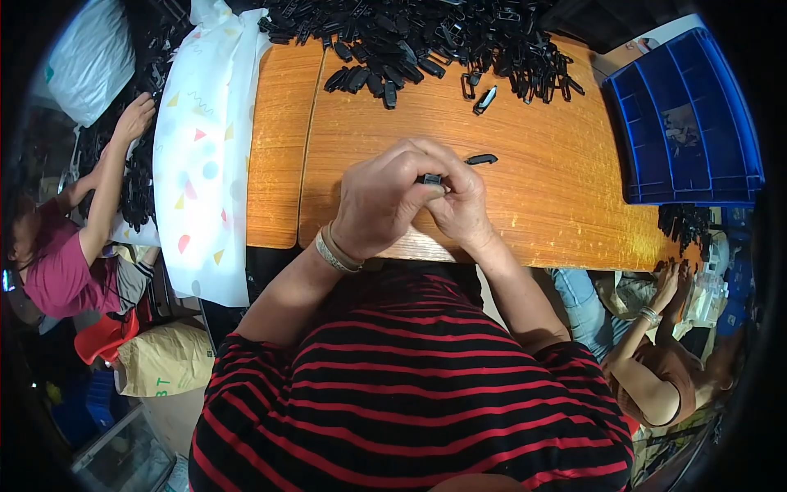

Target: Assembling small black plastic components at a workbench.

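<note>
1. The work looks to be in the middle. 1 small black piece (429, 179) is up in the hands, over the near edge of the brown table (369, 115).
2. The left hand (373, 201) is closed on this piece. It pinches it with the thumb and a bent finger.
3. The right hand (464, 205) is right up against the left hand, with its fingers curled in. Its fingertips are partly hidden, so I cannot tell if it grips the piece too.
4. Most of the piece is covered by the hands. I cannot tell if it is done, or what is being done to it.
5. Just past the right hand, 1 loose black piece (481, 159) lies by itself on the table. It may be waiting or it may be done; I cannot tell.
6. Farther off, 1 black piece with a pale face (485, 100) lies near the edge of the big heap of black parts (410, 33). No hand is touching it.
7. The heap spreads over the far end of the table. If those parts are not done, a lot of work is left.
8. A blue crate (725, 156) stands at the right side. Something small and pale is inside, too blurry to name.
</note>
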A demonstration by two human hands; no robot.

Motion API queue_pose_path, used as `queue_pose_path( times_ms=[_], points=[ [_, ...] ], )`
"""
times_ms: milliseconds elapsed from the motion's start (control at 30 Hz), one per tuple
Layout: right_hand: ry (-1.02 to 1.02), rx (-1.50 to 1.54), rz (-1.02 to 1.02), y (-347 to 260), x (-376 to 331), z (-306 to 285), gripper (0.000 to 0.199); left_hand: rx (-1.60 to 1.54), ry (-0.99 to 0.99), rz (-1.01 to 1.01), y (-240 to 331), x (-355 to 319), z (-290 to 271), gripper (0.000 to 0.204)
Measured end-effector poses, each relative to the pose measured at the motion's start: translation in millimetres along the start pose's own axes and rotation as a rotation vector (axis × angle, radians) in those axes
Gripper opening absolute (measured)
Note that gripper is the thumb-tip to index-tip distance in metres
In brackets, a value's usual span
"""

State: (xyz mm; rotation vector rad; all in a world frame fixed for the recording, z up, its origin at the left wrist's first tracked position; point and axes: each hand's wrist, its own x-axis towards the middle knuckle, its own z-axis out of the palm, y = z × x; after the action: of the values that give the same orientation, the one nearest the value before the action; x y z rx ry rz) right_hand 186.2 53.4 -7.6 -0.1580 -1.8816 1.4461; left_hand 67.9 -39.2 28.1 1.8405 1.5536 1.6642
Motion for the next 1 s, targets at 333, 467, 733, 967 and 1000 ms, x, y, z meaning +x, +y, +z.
queue_pose_path(
  times_ms=[333, 467, 733, 967, 1000],
  points=[
    [-0.305, -0.141, 0.145, -23, 2, 14, 0.05, -0.144, 0.09, -0.412, 23, -31, -25, 0.008],
    [-0.48, -0.314, 0.091, -19, 6, -22, 0.035, 0.026, -0.227, -0.663, 53, -84, -94, 0.01],
    [-0.211, -1.079, 0.212, -5, 3, -95, 0.025, 0.915, -0.505, -1.037, 91, -251, -147, 0.018],
    [-0.232, -0.908, 0.265, 10, 4, -76, 0.022, 0.389, -0.649, -0.903, 82, -144, -119, 0.027],
    [-0.206, -0.859, 0.251, 12, 3, -74, 0.022, 0.316, -0.558, -0.682, 68, -120, -113, 0.02]
  ],
)
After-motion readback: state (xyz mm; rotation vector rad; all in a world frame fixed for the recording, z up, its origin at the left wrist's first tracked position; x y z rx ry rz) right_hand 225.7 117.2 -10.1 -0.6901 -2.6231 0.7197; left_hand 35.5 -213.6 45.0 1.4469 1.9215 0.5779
